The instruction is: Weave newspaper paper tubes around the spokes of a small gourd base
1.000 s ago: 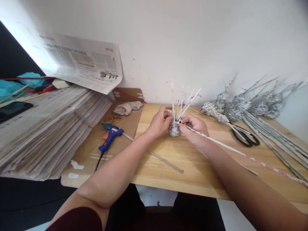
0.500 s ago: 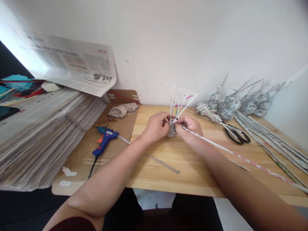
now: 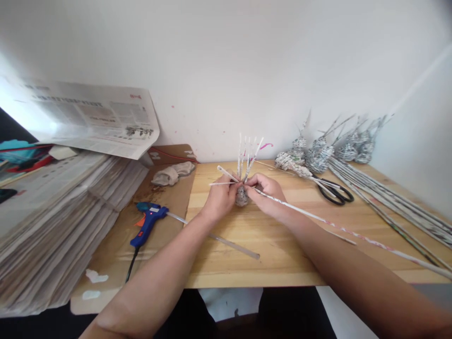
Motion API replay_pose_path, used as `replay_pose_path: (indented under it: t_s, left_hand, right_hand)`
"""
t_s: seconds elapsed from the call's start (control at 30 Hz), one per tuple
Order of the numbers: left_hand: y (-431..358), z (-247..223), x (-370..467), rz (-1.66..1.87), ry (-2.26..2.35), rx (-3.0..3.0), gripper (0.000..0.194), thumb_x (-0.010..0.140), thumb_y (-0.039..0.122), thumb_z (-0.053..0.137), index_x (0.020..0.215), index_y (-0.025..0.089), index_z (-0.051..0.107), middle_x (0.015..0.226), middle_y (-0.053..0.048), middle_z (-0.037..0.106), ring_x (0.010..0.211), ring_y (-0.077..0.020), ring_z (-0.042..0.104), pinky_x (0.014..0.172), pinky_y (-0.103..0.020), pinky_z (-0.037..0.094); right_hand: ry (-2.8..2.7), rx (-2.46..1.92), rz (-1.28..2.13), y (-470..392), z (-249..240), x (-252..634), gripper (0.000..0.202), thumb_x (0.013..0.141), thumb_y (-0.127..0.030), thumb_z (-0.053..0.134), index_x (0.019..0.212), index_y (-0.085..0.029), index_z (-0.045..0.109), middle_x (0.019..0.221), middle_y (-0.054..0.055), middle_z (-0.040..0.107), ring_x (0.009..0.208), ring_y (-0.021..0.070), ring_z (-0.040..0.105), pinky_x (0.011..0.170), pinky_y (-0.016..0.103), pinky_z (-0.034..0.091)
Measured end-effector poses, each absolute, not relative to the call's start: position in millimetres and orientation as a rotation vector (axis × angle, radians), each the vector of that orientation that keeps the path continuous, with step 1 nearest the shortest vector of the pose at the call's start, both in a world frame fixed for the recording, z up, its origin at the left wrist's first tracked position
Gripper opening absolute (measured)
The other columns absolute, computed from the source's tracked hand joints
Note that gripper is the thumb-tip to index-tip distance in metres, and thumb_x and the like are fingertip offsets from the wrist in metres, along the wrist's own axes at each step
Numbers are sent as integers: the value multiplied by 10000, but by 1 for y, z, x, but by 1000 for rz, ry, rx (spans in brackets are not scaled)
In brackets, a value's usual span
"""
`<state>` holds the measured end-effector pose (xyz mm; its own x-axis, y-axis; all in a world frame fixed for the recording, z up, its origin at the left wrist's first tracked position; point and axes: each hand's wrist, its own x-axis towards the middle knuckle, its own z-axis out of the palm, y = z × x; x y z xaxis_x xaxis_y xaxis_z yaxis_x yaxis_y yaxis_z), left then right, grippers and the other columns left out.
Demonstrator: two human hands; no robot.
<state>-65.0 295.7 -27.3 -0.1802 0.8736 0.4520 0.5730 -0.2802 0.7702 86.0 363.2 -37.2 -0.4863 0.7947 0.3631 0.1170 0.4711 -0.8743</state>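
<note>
Both hands are nearly closed, fingertips pinched on a small woven paper piece (image 3: 242, 197) at the middle of the surface (image 3: 226, 263), the left hand (image 3: 223, 194) on its left side, the right hand (image 3: 265, 189) on its right. Paper sticks (image 3: 247, 157) rise from its top. A long paper strip (image 3: 310, 214) runs from the right fingers toward the near right. The glue gun (image 3: 149, 223) lies at left; the scissors (image 3: 335, 190) lie at right, near other woven pieces (image 3: 319, 157).
</note>
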Motion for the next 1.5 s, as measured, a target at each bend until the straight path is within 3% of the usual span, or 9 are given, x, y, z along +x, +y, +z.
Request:
replay_pose_path:
  t_s: [0.4, 0.7, 1.03, 1.17, 1.37, 1.5]
  left_hand:
    - [295, -29, -65, 1404, 1764, 1847, 69, 921, 202, 523, 928, 190, 590, 827, -38, 685, 713, -158, 633, 680, -262, 470]
    - [295, -26, -65, 1443, 1690, 1768, 127, 881, 269, 601, 880, 178, 690, 845, -47, 730, 772, -170, 658, 708, -259, 476]
    - [298, -30, -66, 1523, 1562, 1622, 130, 882, 240, 582, 920, 169, 684, 864, -47, 738, 748, -152, 663, 680, -237, 490]
    - [300, -31, -67, 1523, 1554, 1632, 159, 887, 223, 567, 948, 177, 706, 905, -56, 753, 782, -164, 675, 702, -249, 512]
    - [304, -32, -70, 1503, 1568, 1582, 201, 898, 239, 551, 980, 182, 726, 937, -59, 749, 761, -156, 666, 675, -239, 528]
    - [305, -32, -72, 1492, 1503, 1545, 229, 897, 271, 558, 1019, 156, 713, 916, -67, 734, 698, -134, 635, 627, -219, 523]
  right_hand:
    - [-1865, -784, 1056, 361, -36, 85, 80, 759, -267, 660, 748, -199, 618, 710, -4, 664, 616, 130, 576, 586, 256, 438]
    - [-1547, -749, 1484, 364, -36, 81, 336, 706, -368, 735, 955, -212, 572, 781, -9, 668, 686, 141, 609, 595, 261, 472]
    - [-1450, -679, 1622, 365, -38, 81, 357, 653, -285, 778, 956, -206, 607, 805, 0, 677, 703, 147, 608, 610, 277, 476]
    - [-1499, -666, 1554, 365, -39, 82, 402, 681, -286, 776, 1033, -226, 591, 869, 15, 712, 748, 168, 647, 616, 286, 493]
    - [-1685, -671, 1287, 363, -35, 85, 407, 778, -275, 715, 1154, -229, 565, 977, 67, 751, 901, 223, 710, 789, 365, 561]
    - [-1718, -728, 1178, 363, -34, 86, 344, 811, -257, 688, 1138, -220, 590, 960, 78, 760, 869, 229, 716, 746, 358, 568]
